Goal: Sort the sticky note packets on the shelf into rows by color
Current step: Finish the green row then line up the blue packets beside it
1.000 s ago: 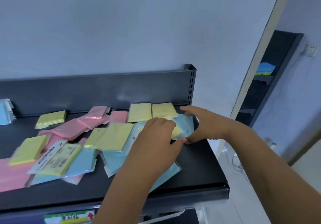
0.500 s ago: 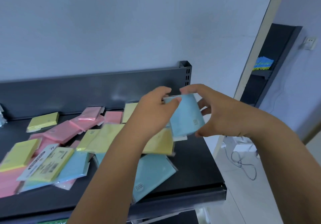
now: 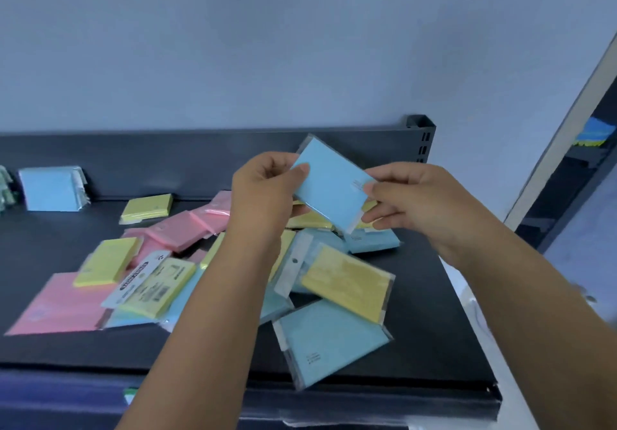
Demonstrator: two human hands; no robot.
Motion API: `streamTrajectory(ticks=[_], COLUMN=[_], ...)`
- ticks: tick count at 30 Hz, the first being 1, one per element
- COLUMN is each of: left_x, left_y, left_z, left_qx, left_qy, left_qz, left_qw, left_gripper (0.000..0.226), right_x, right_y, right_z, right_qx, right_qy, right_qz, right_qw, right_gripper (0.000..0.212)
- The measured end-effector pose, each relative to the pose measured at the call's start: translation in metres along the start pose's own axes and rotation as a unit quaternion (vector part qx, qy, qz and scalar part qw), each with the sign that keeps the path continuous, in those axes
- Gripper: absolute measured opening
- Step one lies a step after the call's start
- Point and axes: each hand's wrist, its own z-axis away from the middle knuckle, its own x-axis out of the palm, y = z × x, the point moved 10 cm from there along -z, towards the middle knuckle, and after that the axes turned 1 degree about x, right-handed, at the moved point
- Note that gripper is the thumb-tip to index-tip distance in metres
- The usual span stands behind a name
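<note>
Blue sticky-note packet (image 3: 330, 179) hangs mid-frame above the shelf (image 3: 434, 323) — your left hand (image 3: 267, 196) and right hand (image 3: 424, 202) each keep a grip pinched on one edge, probably to carry it to the blue stack (image 3: 50, 189) at far left.

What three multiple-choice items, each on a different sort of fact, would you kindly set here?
1. Where does the blue stack stand?
A. back left of the shelf
B. front right edge
C. on the floor
2. What colour is the held packet?
A. pink
B. yellow
C. blue
3. How is that packet?
A. flat on the shelf
B. raised over the pile, in left grip and right grip
C. in one grip only

1 A, by the back panel, far left; 2 C, its face is blue; 3 B, both grips pinch it above the pile.
</note>
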Motion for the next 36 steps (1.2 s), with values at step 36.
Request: streamTrajectory(ticks=[36], left_x=[-0.358], left_y=[0.022], left_z=[-0.111], left_qx=[0.067], left_qy=[-0.106], left_qz=[-0.174], left_qw=[0.977], left_gripper=[0.009], right_x=[0.343], right_y=[-0.075], right_z=[-0.040], right_qx=[-0.015], right_qy=[0.105], right_qz=[-0.081], right_qw=[0.991], right_gripper=[0.014])
